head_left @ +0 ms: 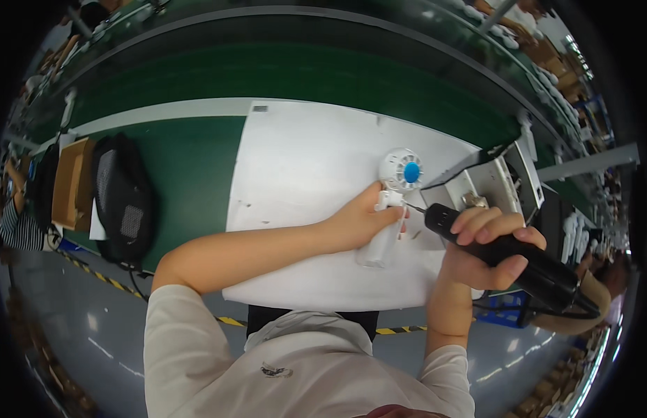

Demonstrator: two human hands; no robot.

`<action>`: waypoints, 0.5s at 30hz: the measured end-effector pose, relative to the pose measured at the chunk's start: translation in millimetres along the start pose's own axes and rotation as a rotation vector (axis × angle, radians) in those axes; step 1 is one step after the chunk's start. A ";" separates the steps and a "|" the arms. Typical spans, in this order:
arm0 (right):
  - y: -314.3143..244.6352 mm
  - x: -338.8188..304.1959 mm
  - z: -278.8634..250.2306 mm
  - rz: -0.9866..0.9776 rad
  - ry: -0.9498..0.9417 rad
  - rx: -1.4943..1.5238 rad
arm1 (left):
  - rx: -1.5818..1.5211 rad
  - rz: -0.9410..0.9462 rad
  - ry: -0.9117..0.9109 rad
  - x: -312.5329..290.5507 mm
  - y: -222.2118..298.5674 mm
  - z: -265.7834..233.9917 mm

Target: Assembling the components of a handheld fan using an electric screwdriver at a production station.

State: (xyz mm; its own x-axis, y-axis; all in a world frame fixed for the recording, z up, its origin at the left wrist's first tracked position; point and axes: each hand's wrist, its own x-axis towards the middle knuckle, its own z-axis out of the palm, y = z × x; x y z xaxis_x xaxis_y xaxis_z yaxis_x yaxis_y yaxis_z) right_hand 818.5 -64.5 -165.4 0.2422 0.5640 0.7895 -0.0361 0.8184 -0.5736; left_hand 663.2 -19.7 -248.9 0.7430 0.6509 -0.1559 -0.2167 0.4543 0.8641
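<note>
My left hand [371,217] is closed around the neck of a white handheld fan [381,245]. The fan's round head has a blue centre [411,172] and points away from me, while its handle lies toward my body over the white sheet. In my right hand [489,251] is a black electric screwdriver [526,268], gripped along its body and tilted. Its thin bit reaches left to the fan's neck, beside my left fingers. Whether the bit touches a screw is too small to make out.
A white sheet [302,160] covers part of the green bench [191,153]. At the right stands an open metal box [492,182] with small parts. A black mesh bag [123,202] and a cardboard box [72,184] stand at the left. A blue crate [503,312] sits low on the right.
</note>
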 end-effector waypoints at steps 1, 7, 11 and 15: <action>-1.1 0.3 -2.1 0.005 0.006 0.017 | -0.007 -0.017 -0.003 0.7 3.1 3.0; -0.6 1.1 -1.7 -0.025 0.001 -0.011 | 0.030 -0.036 0.001 1.1 7.3 7.9; 1.0 0.3 -2.4 0.025 -0.004 0.015 | 0.025 -0.012 -0.017 0.1 6.2 8.4; 6.4 -1.3 0.2 -0.003 0.012 0.032 | 0.102 -0.007 0.001 -2.1 6.6 9.1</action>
State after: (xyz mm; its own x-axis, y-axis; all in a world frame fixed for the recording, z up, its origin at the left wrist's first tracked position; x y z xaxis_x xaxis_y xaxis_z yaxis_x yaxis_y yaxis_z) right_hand 817.8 -60.0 -170.1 0.2537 0.5603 0.7885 -0.0666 0.8233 -0.5637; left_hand 666.0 -23.6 -238.5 0.7439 0.6484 -0.1621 -0.1462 0.3946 0.9072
